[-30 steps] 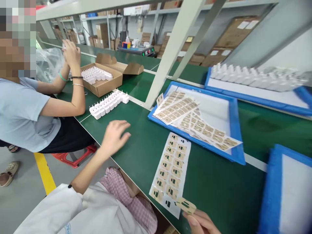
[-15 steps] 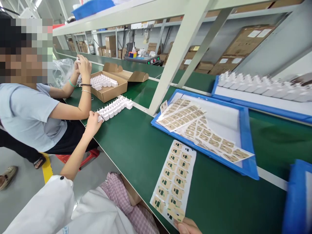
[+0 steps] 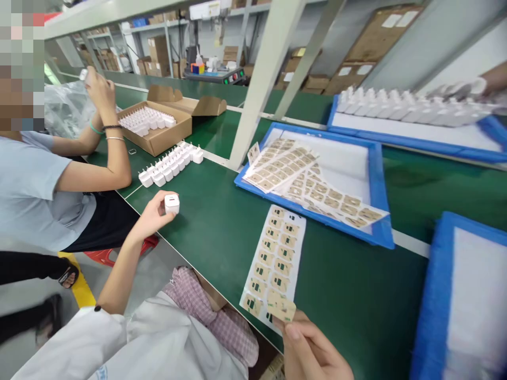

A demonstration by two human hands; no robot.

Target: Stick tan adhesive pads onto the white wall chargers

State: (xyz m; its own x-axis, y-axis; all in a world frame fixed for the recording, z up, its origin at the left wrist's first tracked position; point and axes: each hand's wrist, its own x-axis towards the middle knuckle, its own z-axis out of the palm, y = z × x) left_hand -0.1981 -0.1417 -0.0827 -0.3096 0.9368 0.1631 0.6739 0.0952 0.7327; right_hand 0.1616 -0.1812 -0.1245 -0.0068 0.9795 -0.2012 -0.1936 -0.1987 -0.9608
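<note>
My left hand holds a white adapter between thumb and fingers, its face with a small slot turned up, above the green table. Behind it stand rows of white adapters with their pins up. My right hand pinches a tan sticker over the near end of a sticker sheet, which lies flat on the table. More sticker sheets are piled in a blue-rimmed tray.
At the left, a person raises a white piece beside an open carton of adapters. A full blue tray stands at the back right, another at the near right. A slanted post rises behind the table.
My left hand has lifted an adapter away from the rows, toward me. My right hand has come further into view with the sticker raised off the sheet's end. The view has shifted.
</note>
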